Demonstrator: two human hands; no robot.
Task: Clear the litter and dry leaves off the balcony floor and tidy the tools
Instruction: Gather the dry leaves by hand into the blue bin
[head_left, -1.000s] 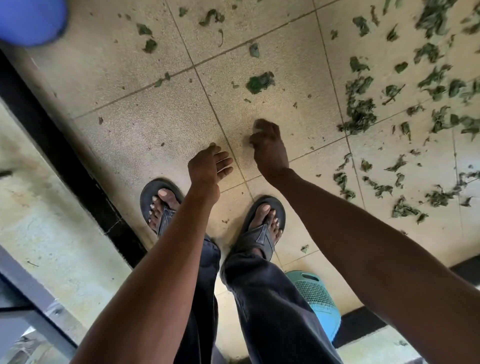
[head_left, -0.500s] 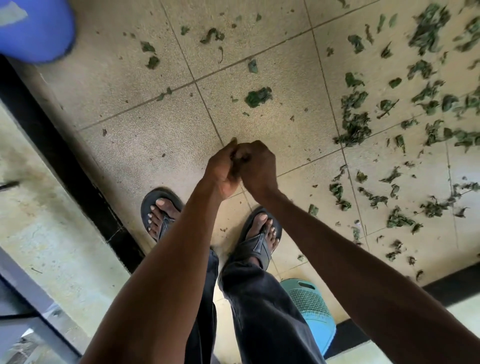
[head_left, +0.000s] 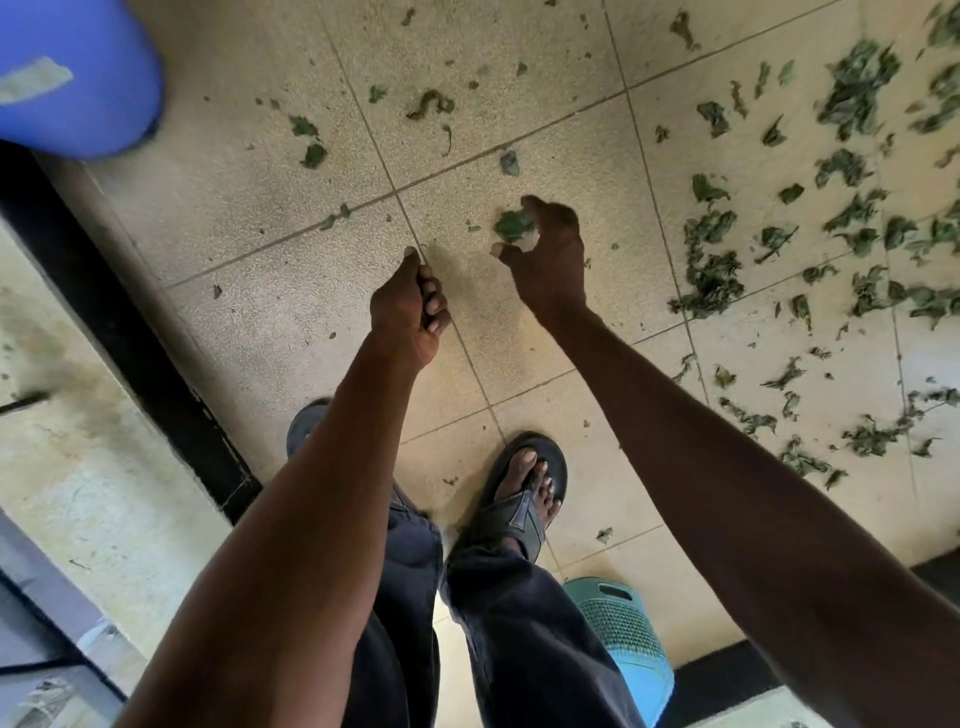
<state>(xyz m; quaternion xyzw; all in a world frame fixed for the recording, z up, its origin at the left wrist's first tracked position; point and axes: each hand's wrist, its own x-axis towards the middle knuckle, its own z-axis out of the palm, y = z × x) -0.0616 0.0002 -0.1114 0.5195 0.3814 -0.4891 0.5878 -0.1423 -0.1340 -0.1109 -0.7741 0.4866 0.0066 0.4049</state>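
Two hands over floor: right hand (head_left: 545, 260) cups leaf clump (head_left: 513, 226) (left hand (head_left: 410, 312) apart).

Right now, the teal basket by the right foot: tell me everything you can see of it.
The basket looks like moulded plastic, teal at the near end shading to lighter blue lower down. One slot handle is cut near its rim, and a fine mesh of small holes covers the wall below it. It appears to lie tilted or on its side on the tiled floor, behind the sandalled right foot, against a dark floor strip. The trouser leg hides part of it. Neither hand touches it; its inside cannot be seen.
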